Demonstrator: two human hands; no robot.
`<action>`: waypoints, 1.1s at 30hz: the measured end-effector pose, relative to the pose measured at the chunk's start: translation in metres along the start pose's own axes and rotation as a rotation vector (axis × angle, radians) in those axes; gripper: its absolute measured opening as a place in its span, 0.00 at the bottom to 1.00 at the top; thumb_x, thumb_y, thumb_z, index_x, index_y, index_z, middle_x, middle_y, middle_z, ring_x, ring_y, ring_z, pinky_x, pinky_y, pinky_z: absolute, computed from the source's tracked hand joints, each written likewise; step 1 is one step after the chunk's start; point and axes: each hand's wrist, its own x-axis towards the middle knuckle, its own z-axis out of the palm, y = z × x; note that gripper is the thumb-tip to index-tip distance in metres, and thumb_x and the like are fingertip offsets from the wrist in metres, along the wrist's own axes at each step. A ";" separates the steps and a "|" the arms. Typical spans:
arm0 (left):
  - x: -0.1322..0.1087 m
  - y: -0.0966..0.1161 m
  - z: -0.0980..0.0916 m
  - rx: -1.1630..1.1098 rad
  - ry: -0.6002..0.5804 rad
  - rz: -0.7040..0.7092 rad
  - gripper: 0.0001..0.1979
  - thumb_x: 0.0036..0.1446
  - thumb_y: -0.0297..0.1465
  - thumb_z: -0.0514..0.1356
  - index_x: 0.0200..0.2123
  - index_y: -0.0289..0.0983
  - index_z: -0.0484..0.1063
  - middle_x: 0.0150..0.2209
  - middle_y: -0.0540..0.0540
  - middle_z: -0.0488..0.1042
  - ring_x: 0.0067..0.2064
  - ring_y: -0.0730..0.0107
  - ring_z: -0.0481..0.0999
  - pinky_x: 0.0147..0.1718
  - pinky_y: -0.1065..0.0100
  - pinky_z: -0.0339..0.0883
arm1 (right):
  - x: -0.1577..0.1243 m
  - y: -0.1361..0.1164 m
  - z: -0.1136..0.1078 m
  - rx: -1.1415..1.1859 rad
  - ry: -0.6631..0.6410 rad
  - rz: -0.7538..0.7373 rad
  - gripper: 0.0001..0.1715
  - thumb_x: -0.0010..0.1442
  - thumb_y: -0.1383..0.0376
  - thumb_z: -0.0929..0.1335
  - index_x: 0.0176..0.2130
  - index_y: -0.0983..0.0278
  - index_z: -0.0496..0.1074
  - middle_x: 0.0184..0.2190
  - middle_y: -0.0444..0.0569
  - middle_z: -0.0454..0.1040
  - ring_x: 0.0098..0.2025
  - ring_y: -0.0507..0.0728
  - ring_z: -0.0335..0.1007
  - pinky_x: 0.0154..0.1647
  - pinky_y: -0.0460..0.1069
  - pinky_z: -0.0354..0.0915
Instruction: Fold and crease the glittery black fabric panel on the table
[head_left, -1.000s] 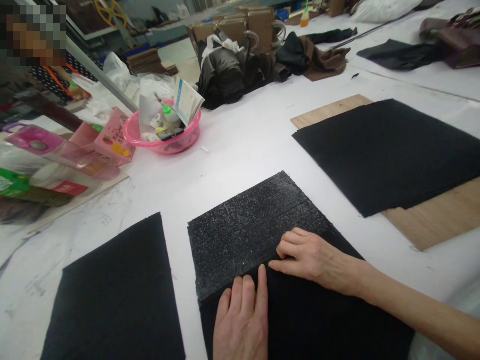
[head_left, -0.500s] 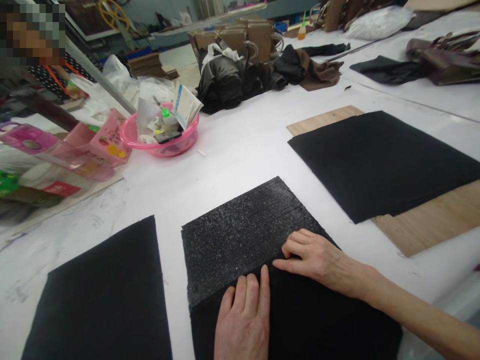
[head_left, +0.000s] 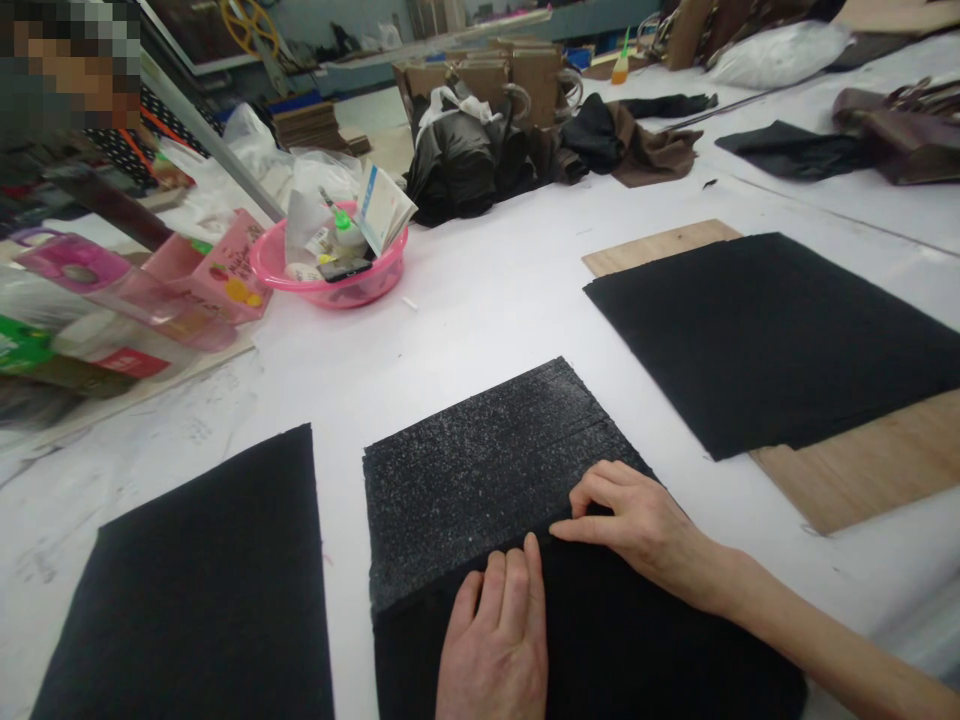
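A black fabric sheet (head_left: 630, 640) lies over the near part of a black panel whose bare far part (head_left: 465, 480) is dotted with pale specks. My left hand (head_left: 499, 630) rests flat on the sheet, its fingers stretched out to the sheet's far edge. To its right, my right hand (head_left: 637, 520) pinches that same edge between thumb and bent fingers. The thumb points left, close to the left index fingertip. How much fabric sits in the pinch is hidden.
Another black sheet (head_left: 202, 590) lies at left. At right a black piece (head_left: 780, 340) covers a wooden board (head_left: 870, 470). A pink basin (head_left: 330, 290) holds small items. Brown bags (head_left: 480, 85) stand behind. A person is partly visible at the far left.
The view has shifted slightly, so the background sits a little further right. Both hands stay at the sheet's edge with almost the same pose.
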 end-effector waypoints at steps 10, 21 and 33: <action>-0.005 0.000 0.005 -0.016 0.074 -0.007 0.20 0.64 0.27 0.49 0.57 0.36 0.67 0.50 0.46 0.69 0.51 0.64 0.68 0.47 0.62 0.65 | -0.001 0.000 0.003 -0.033 -0.027 0.017 0.17 0.72 0.70 0.59 0.49 0.55 0.73 0.39 0.46 0.67 0.40 0.54 0.61 0.39 0.50 0.55; -0.004 -0.002 0.006 -0.034 0.047 -0.003 0.21 0.64 0.27 0.49 0.59 0.36 0.66 0.50 0.46 0.70 0.52 0.63 0.68 0.47 0.62 0.66 | 0.000 0.004 -0.003 0.000 -0.034 -0.011 0.17 0.73 0.68 0.59 0.47 0.56 0.74 0.38 0.46 0.67 0.40 0.54 0.60 0.39 0.50 0.55; 0.011 -0.007 0.005 -0.010 0.070 0.123 0.21 0.62 0.26 0.50 0.57 0.34 0.67 0.48 0.45 0.70 0.49 0.63 0.69 0.42 0.64 0.67 | -0.003 0.006 -0.012 -0.048 -0.065 0.015 0.13 0.71 0.69 0.62 0.46 0.57 0.75 0.38 0.46 0.69 0.40 0.54 0.61 0.41 0.49 0.58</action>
